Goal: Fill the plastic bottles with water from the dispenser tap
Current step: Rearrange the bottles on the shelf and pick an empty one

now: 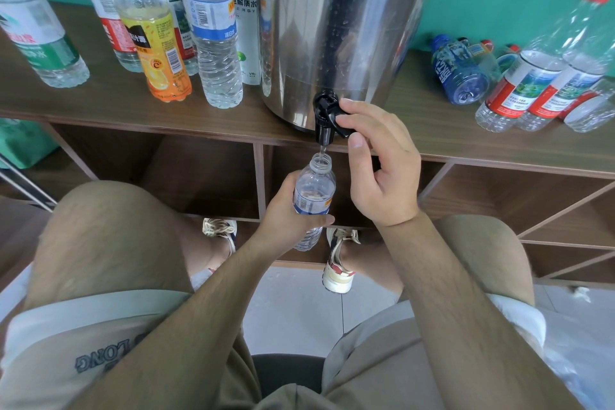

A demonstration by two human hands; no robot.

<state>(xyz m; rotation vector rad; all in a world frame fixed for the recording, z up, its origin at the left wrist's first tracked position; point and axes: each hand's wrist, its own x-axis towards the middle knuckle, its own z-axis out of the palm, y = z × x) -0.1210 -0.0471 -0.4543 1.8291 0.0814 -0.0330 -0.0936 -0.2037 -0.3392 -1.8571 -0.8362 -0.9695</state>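
A steel water dispenser (336,20) stands on the wooden shelf top (109,100), its black tap (327,118) jutting over the front edge. My right hand (379,160) pinches the tap lever between thumb and fingers. A thin stream of water falls from the spout. Right below it, my left hand (289,210) grips a small uncapped clear bottle (314,190) with a blue label, held upright with its mouth under the stream.
Several upright bottles stand left of the dispenser, among them an orange-labelled one (156,40) and a clear blue-labelled one (214,30). To the right lie several bottles on their sides, one blue (461,71), some red-labelled (519,90). Open shelf compartments sit under the top.
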